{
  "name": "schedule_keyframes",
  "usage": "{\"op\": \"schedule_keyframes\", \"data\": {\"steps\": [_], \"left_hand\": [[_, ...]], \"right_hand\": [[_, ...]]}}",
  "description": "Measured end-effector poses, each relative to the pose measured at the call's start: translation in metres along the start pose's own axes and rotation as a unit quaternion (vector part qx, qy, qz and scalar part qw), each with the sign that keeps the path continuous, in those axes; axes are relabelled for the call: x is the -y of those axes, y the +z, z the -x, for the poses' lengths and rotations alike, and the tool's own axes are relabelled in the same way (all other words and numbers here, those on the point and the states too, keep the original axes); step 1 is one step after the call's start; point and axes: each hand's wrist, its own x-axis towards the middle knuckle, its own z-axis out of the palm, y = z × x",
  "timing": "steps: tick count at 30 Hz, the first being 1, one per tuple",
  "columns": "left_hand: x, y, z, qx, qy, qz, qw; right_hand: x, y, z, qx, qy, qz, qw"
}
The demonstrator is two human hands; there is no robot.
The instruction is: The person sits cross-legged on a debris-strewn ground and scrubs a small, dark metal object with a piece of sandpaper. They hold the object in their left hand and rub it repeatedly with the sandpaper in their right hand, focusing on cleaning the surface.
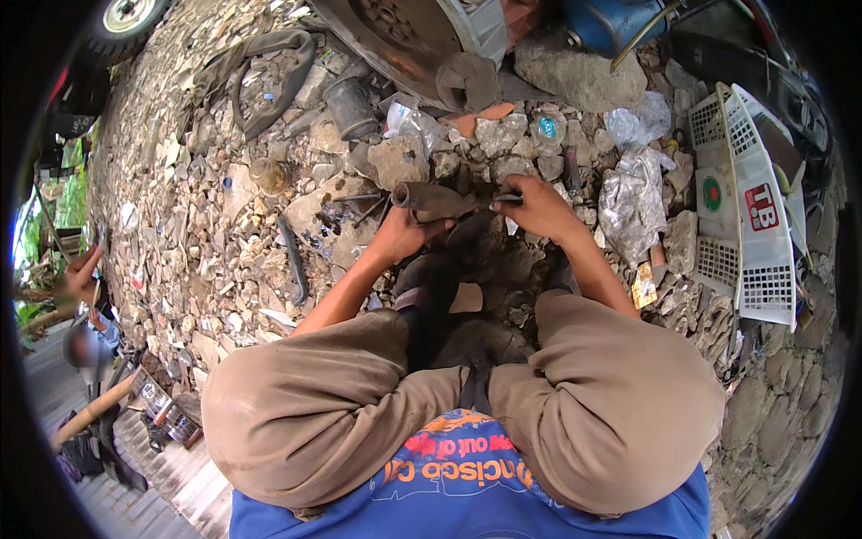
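My left hand [406, 235] is closed around a dirty brown metal part [427, 199] with a round, hollow, tube-like end pointing left. The part lies across in front of my knees and narrows to the right. At that narrow end, my right hand [541, 208] pinches a slim grey metal piece [508, 198] between thumb and fingers. Whether this piece is separate from the part or joined to it, I cannot tell. Beside my left hand, a thin metal rod [357, 197] rests on a flat stone [330, 216] with dark wet stains.
Stones and rubble cover the ground. Ahead lie a big wheel rim [395, 31], a grey cylinder [351, 108] and a blue canister [611, 22]. A white plastic crate [759, 207] and crumpled plastic [633, 202] are on the right. A rubber tube [296, 67] lies far left; people sit at the left edge.
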Motion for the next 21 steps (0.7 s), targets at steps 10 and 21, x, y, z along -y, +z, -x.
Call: {"op": "schedule_keyframes", "data": {"steps": [10, 21], "left_hand": [[-0.008, -0.001, 0.001, 0.019, -0.094, 0.023, 0.995], [-0.017, 0.000, 0.001, 0.009, -0.097, 0.032, 0.995]], "right_hand": [[-0.019, 0.041, -0.020, -0.216, -0.025, -0.163, 0.962], [-0.026, 0.060, 0.000, -0.095, -0.194, -0.049, 0.975]]}}
